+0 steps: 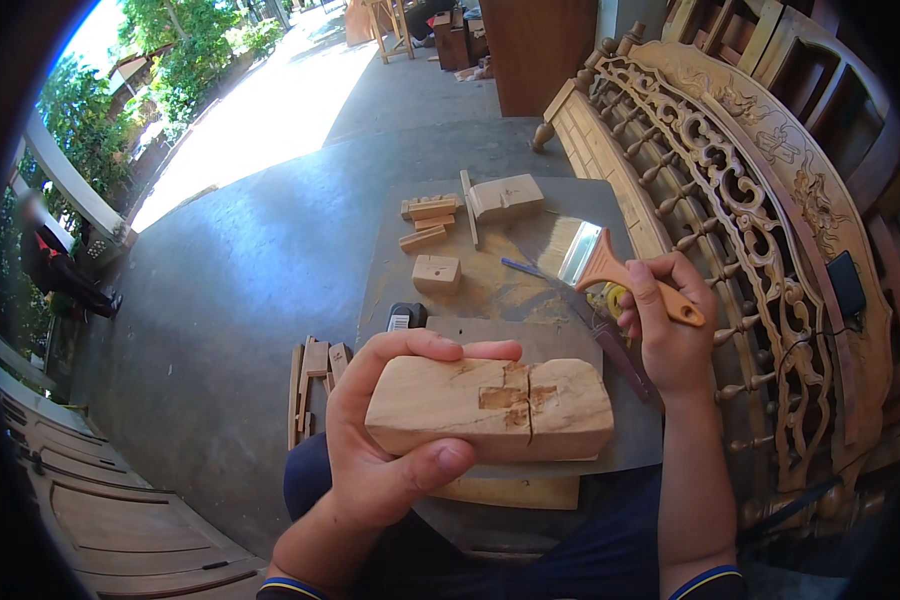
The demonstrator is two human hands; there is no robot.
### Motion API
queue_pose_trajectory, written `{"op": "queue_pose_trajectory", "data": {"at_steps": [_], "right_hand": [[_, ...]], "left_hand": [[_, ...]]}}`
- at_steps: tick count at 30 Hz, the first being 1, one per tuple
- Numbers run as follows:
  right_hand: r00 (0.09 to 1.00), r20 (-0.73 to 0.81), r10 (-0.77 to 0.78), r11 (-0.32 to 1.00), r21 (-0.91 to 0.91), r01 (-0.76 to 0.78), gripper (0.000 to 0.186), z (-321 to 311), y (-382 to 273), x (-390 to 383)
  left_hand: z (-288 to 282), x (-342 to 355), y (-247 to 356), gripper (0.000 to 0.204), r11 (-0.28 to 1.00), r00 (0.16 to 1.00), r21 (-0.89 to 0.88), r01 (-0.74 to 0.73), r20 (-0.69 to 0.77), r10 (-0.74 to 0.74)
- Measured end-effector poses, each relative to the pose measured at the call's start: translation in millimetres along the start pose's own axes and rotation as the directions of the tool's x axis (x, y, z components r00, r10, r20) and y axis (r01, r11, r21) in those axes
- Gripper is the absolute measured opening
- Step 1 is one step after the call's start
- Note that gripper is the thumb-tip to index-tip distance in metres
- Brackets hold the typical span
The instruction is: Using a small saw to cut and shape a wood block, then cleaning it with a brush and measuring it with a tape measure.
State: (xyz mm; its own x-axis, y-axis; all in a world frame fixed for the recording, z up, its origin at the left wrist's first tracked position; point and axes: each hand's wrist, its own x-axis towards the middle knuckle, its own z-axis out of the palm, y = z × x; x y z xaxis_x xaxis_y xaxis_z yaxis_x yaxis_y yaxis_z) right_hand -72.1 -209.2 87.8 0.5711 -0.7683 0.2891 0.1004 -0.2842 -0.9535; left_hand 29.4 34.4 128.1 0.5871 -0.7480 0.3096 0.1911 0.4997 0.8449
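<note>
One camera sits on the person's head and looks steeply down and forward, close over the lap and the low table point(440, 300). Its fisheye lens bends straight edges toward the rim (a dark ring frames the picture). The forearms enter from the lower edge; the concrete floor point(260, 290) stretches away toward a sunlit yard.

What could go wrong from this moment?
1. The wooden block has a crack through its notch; the left hand squeezing it might widen the split.
2. The right hand holds the brush by the handle end, so it may wobble and knock the small blocks on the board.
</note>
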Motion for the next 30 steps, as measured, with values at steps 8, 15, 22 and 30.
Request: {"op": "queue_pose_trajectory", "data": {"at_steps": [8,15,22,30], "right_hand": [[1.000,0.005,-0.014,1.000,-0.002,0.014,0.020,-2,-2,-2],[0.999,0.015,-0.047,0.999,-0.021,0.047,0.020,-3,-1,-1],[1.000,0.012,0.026,0.984,0.176,-0.028,0.020,-11,-13,-3],[0.922,0.386,0.027,0.960,0.247,-0.132,0.018,0,-21,-14]], "left_hand": [[-2,-1,-4,0.061,1.000,0.999,0.030,-0.002,-0.048,0.003],[-2,1,-5,0.060,1.000,0.999,0.031,0.003,-0.037,-0.002],[-17,16,-18,0.057,0.927,0.981,0.351,-0.133,-0.088,0.174],[-70,47,-66,0.049,0.259,0.902,0.915,-0.311,0.197,0.385]]}}
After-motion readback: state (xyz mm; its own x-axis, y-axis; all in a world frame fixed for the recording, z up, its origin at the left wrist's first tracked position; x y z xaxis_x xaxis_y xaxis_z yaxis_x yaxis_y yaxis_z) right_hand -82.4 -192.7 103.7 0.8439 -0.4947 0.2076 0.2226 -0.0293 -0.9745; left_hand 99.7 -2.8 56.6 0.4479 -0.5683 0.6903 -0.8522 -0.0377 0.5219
